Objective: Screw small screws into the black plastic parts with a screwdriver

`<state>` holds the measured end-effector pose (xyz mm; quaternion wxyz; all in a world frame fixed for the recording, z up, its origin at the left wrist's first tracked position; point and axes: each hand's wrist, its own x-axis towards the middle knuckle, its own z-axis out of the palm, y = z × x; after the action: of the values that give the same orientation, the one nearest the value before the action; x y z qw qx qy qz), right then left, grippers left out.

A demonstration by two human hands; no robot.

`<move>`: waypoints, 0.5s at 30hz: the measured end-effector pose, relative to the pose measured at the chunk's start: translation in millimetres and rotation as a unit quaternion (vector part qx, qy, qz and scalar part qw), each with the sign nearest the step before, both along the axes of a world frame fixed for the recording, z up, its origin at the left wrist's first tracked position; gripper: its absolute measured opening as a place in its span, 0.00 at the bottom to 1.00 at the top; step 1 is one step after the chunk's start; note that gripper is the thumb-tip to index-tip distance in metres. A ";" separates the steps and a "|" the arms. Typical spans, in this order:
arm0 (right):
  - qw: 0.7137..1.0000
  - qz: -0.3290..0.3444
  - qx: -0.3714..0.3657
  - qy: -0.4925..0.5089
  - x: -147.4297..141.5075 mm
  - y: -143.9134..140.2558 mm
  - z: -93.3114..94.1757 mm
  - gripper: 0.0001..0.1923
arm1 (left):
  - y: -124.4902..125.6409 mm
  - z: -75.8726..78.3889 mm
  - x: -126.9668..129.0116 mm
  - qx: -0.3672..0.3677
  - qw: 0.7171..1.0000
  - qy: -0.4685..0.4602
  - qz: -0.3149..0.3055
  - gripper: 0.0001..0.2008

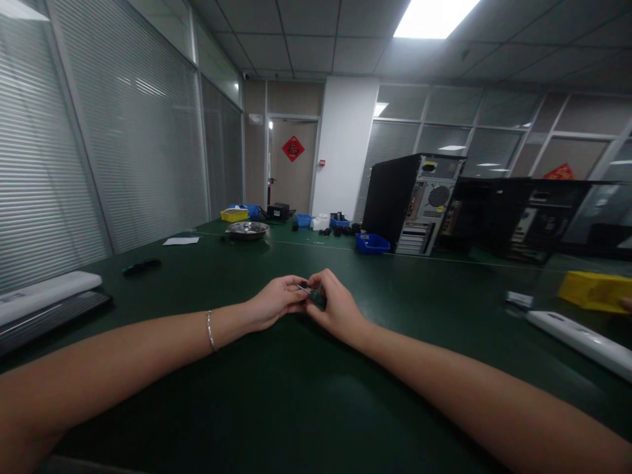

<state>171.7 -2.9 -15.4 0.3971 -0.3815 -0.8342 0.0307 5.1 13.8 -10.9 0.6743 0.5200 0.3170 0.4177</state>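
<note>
My left hand, with a bracelet on its wrist, is closed in a pinch over the green table. Between its fingers sits a small black part, mostly hidden, so its kind is not clear. My right hand meets it from the other side, closed around the dark green handle of a small screwdriver. The thin metal shaft points left toward the left fingers. Whether the tip touches the black part, I cannot tell.
A dark tool and white paper lie left. Farther back are a metal bowl, a blue bin and a computer tower. White-topped devices flank both sides; a yellow bin stands right, beside another person's partly visible hand.
</note>
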 end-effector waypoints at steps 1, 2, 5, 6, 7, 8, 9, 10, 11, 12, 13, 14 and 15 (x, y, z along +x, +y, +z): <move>1.000 -0.003 0.003 -0.001 0.0 0.2 -0.1 0.14 | -0.8 1.4 0.2 -0.004 1.000 0.004 0.001 0.11; 1.000 -0.006 0.005 -0.001 0.0 0.5 -0.2 0.14 | -1.6 2.7 0.4 -0.007 1.000 0.007 0.001 0.11; 1.000 -0.011 0.008 -0.005 0.2 1.2 0.1 0.14 | -3.6 5.3 1.5 -0.001 1.000 0.009 0.006 0.10; 1.000 -0.012 0.008 -0.009 0.3 1.3 0.3 0.14 | -3.9 5.6 1.8 0.004 1.000 0.010 0.011 0.11; 1.000 -0.012 0.008 -0.012 0.4 1.3 0.5 0.14 | -4.1 5.7 2.1 0.010 1.000 0.011 0.017 0.11; 1.000 -0.012 0.008 -0.016 0.6 1.3 0.8 0.14 | -4.3 5.6 2.2 0.015 0.999 0.013 0.025 0.11; 1.000 -0.012 0.008 -0.019 0.7 1.2 1.1 0.14 | -4.3 5.5 2.3 0.022 0.999 0.015 0.033 0.11; 1.000 -0.012 0.008 -0.023 0.8 1.1 1.5 0.14 | -4.4 5.5 2.4 0.028 0.999 0.017 0.039 0.11; 1.000 -0.013 0.008 -0.027 0.9 1.0 1.8 0.14 | -4.4 5.4 2.4 0.033 0.998 0.019 0.042 0.11; 0.999 -0.014 0.007 -0.031 1.0 1.0 2.1 0.14 | -4.5 5.4 2.3 0.037 0.998 0.021 0.045 0.12; 0.999 -0.015 0.006 -0.036 1.0 0.9 2.3 0.14 | -4.5 5.3 2.3 0.039 0.998 0.024 0.047 0.12; 0.999 -0.017 0.005 -0.042 1.0 0.9 2.5 0.14 | -4.4 5.1 2.3 0.038 0.998 0.026 0.048 0.12; 0.999 -0.020 0.005 -0.048 1.0 0.9 2.5 0.14 | -4.2 4.8 2.3 0.037 0.998 0.028 0.049 0.11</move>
<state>172.7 -2.0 -12.9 0.3592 -0.3971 -0.8446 0.0009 7.4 9.6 -6.1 0.6244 0.5400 0.3446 0.4469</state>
